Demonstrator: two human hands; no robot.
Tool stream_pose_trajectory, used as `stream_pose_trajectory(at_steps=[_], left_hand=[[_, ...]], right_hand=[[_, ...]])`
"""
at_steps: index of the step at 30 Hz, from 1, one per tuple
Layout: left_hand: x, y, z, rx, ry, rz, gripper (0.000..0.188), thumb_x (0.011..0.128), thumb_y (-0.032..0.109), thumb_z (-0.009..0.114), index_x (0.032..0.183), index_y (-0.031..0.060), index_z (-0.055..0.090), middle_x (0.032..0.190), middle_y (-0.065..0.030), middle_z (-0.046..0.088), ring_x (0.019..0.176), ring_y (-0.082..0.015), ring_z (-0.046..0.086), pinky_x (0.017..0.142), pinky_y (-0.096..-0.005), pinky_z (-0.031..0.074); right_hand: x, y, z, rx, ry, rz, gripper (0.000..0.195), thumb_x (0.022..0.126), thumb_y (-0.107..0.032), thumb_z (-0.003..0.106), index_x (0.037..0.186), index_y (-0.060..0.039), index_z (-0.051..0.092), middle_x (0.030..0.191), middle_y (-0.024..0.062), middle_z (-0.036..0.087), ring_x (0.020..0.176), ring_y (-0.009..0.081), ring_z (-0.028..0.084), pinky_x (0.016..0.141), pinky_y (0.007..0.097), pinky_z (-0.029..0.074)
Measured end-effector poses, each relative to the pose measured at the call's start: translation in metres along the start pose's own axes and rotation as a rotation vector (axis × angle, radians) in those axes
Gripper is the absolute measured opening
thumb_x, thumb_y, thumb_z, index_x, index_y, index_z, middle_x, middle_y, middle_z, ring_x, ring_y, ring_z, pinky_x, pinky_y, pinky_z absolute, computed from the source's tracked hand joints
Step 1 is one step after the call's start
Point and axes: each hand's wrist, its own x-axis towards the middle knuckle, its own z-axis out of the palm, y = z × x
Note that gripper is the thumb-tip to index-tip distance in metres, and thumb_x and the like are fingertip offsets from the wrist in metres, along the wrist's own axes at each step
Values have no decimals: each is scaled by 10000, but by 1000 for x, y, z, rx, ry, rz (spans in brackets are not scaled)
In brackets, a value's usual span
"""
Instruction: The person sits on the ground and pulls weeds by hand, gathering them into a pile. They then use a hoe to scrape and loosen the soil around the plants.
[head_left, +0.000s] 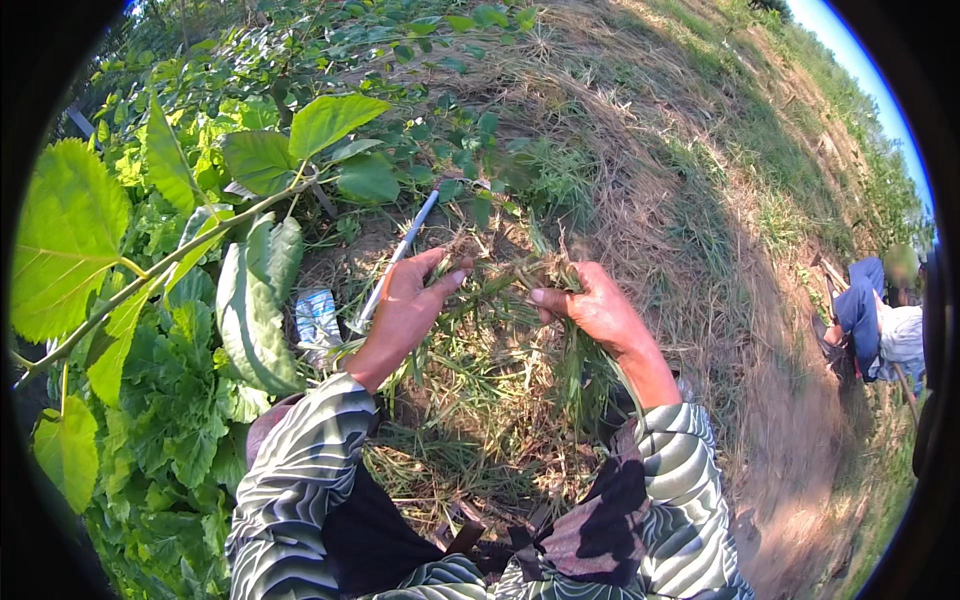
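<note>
Pulled grass (502, 281) with soil-covered roots stretches between my two hands above the ground. My left hand (411, 304) pinches a rooty clump (459, 244) between thumb and fingers. Opposite it, my right hand (604, 304) grips another bunch, whose green blades (577, 375) hang below the wrist. Whether the two bunches are twisted together cannot be made out. Beneath them lies loose cut grass (465, 450) on the soil. Just past my left hand, a tool with a pale blue-grey handle (409, 232) rests on the ground; leaves partly hide its far end.
A leafy branch (225, 225) reaches in from the left, over lettuce-like greens (165, 390). A blue-and-white plastic package (316, 315) lies by the handle. Dry grass (637, 150) covers the slope beyond. At far right, a person (870, 315) sits beside a dirt path (787, 442).
</note>
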Motion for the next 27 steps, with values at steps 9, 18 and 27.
stream_pose_trajectory(at_steps=[9,18,27], left_hand=[[-1,0,7,-145,-251,-146,255,900,201,591,1078,20,614,913,-34,643,790,-95,570,704,-251,451],[2,-23,-2,-125,-162,-372,505,868,310,636,1228,-29,534,1210,-167,542,1100,-216,521,923,-330,404],[8,-19,-14,194,-43,-65,273,869,157,591,1090,0,629,983,-103,657,908,-167,595,813,-303,446]], right_hand=[[-1,-5,16,345,-30,36,146,824,-125,654,940,-38,634,727,-10,597,664,77,536,621,238,428],[4,2,12,455,101,-16,175,803,-101,702,942,-20,635,766,19,632,669,99,581,608,234,457],[1,7,-1,-219,315,-180,188,835,-128,650,1008,-54,655,722,37,650,626,106,565,616,274,445]])
